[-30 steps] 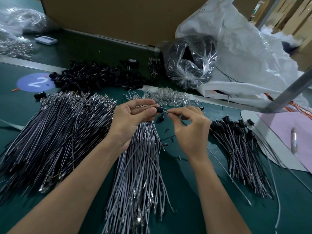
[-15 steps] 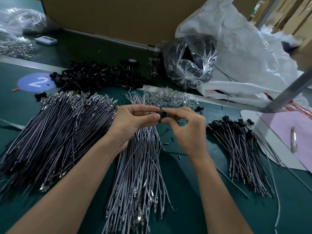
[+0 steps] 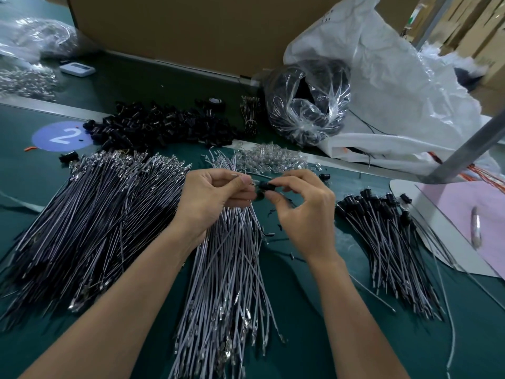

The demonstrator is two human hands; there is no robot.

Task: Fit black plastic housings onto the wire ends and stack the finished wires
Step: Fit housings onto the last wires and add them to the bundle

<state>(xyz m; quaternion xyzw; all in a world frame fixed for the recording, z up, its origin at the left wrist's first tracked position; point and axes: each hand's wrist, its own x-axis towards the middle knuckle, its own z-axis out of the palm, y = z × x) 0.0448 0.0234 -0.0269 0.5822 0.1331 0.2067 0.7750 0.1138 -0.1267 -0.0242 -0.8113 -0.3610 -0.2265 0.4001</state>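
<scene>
The left hand (image 3: 216, 198) pinches a wire end (image 3: 254, 184) and the right hand (image 3: 303, 212) pinches a small black housing (image 3: 265, 185) touching it, above a pile of gray wires (image 3: 226, 269).

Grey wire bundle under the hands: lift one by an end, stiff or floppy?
Probably semi-stiff: strands in the grey wire bundle lie nearly straight. Likely light: thin. May snag: strands cross, metal terminals crowd one end.

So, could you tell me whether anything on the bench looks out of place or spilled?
Only small things: a lone black housing lies apart from the housing heap, beside the blue sticker, and small black scraps are scattered on the green mat near the right hand.
</scene>
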